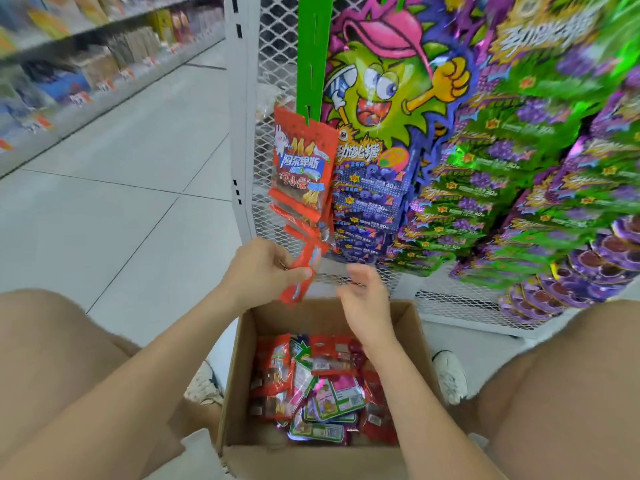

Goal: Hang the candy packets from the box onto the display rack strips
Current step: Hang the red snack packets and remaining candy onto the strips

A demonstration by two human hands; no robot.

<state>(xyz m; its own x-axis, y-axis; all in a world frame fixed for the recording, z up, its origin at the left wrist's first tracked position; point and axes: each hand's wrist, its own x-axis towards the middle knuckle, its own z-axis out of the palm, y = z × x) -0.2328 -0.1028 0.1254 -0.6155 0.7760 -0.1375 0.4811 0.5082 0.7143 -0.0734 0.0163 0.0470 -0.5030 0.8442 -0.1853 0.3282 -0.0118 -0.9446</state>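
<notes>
The shelves (69,64) at far left are smeared by motion, and their goods and price tags cannot be read. The green display strip (313,57) runs off the top edge. Its lower end is hidden behind the hung red packets (304,168); the lower ones show only as overlapping edges. The red packet (299,282) pinched by the left hand (259,271) is blurred and its print is illegible. The right hand (363,299) has smeared fingertips, and its forearm covers the right side of the loose packets (311,386) in the cardboard box (239,375). The purple and green packets (519,174) at far right are blurred and run off the edge.
</notes>
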